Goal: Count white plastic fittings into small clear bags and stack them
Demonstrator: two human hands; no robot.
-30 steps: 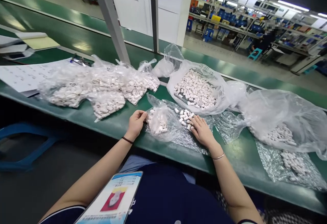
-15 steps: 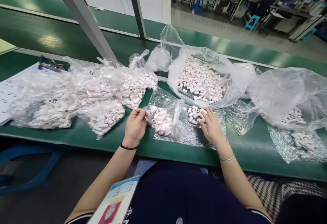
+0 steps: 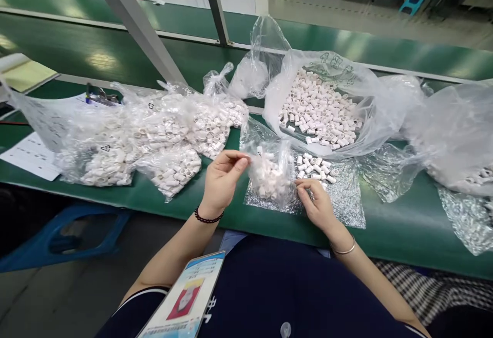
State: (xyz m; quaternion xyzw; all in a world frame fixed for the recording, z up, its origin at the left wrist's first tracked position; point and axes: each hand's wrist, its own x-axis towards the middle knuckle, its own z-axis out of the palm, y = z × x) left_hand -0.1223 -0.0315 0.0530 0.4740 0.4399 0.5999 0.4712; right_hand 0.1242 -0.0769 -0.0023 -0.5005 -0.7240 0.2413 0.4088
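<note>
A small clear plastic bag [image 3: 269, 176] part-filled with short white tubular fittings stands tilted in front of me. My left hand [image 3: 225, 176] pinches its left upper edge between thumb and fingertips. At its right side my right hand [image 3: 315, 202] is closed, thumb against fingers, with the fingertips at the bag's edge. Just beyond the right hand, a loose group of white fittings [image 3: 314, 166] lies on a flat sheet of clear plastic [image 3: 348, 207]. The fittings inside the bag look slightly blurred.
Behind lies a large open bag [image 3: 271, 104] with many white fittings [image 3: 319, 104]. Filled bags [image 3: 173, 132] crowd the left, near printed papers [image 3: 33, 155] and a clip [image 3: 103, 96]. More plastic bags [image 3: 454, 127] lie right. A grey post [image 3: 134, 24] rises behind the green table [image 3: 231, 220].
My right hand has left the loose fittings and come to the bag's right edge, its fingers closing. My left hand still pinches the bag, which is now more upright. The view has shifted.
</note>
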